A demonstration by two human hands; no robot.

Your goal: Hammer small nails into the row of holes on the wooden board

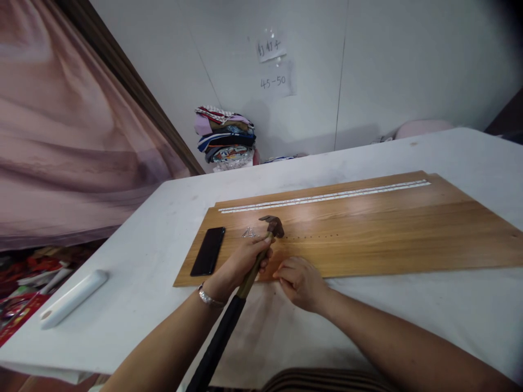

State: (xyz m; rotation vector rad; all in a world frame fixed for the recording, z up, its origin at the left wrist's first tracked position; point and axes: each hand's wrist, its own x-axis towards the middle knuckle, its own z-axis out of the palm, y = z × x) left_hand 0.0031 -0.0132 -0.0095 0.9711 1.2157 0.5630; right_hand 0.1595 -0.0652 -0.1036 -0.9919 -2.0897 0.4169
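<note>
My left hand [244, 260] is wrapped round a claw hammer [229, 324], gripping it high on the shaft just under the metal head. The black-sleeved end of the handle slants down towards me. Low at the board's front edge, my right hand [301, 282] lies with its fingers curled together; whatever they may hold is hidden. Both hands are over a wooden board [388, 234]. A small pile of loose nails [249, 233] lies just beyond my left hand. To the right of the hammer head runs a row of small dark dots [312, 237] that look like nail heads.
A black phone [208, 251] lies on the board's left end, and two white ruler-like strips [327, 196] run along its far side. On the white table [134, 261] sits a long white object [74, 299]. Folded cloths [226, 136] are stacked by the wall; a pink curtain [73, 125] hangs left.
</note>
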